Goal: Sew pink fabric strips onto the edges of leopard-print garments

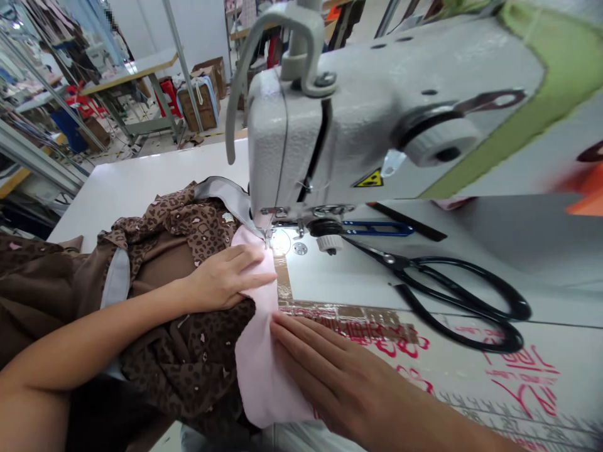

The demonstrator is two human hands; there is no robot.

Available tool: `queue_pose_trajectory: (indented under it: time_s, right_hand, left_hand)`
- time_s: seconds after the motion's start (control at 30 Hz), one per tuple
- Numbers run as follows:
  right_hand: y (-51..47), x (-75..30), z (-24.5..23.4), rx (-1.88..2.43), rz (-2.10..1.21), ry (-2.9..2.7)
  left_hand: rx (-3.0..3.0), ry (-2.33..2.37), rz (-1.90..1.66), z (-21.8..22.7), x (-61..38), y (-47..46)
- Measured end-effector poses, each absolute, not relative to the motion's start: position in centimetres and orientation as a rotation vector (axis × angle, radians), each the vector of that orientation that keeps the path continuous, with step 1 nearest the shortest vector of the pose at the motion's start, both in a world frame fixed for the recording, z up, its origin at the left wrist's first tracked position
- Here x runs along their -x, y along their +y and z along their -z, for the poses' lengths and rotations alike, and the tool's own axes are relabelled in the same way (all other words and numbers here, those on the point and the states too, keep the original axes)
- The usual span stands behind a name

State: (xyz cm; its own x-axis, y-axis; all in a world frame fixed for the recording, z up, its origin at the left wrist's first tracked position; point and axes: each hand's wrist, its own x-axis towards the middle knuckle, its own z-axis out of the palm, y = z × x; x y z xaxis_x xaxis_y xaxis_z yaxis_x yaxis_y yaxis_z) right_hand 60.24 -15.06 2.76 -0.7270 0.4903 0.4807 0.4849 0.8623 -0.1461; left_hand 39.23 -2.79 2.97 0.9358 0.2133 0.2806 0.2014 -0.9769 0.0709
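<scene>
Under the sewing machine's presser foot (268,238) lies a strip of pink fabric (259,364), joined or laid against a brown leopard-print garment (198,345). My left hand (230,276) rests palm down where the pink and the print meet, just in front of the foot, its fingers spread. Along the right edge of the pink fabric, nearer my body, my right hand (325,370) lies with fingers stretched out and touching the cloth. Its thumb is hidden. A grey band (221,188) of the garment runs up to the needle area.
The sewing machine head (377,125) stands over the white table. Right of the foot lie black-handled scissors (452,289), blue thread snips (381,228) and a dark, thin tool (414,223). Red markings and a printed ruler scale (513,417) show along the front edge.
</scene>
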Motion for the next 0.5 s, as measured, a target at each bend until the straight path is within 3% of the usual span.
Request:
queue_pose_trajectory:
  time_s: [0.3, 0.5]
  right_hand:
    - [-13.2, -60.8, -3.1, 0.618, 0.152, -2.608]
    - [-13.2, -60.6, -2.8, 0.6, 0.084, -2.586]
  left_hand:
    - [-3.061, 0.218, -0.494, -3.4, -39.9, -0.9]
    - [-3.101, 0.042, -0.628, -4.6, -39.4, -2.2]
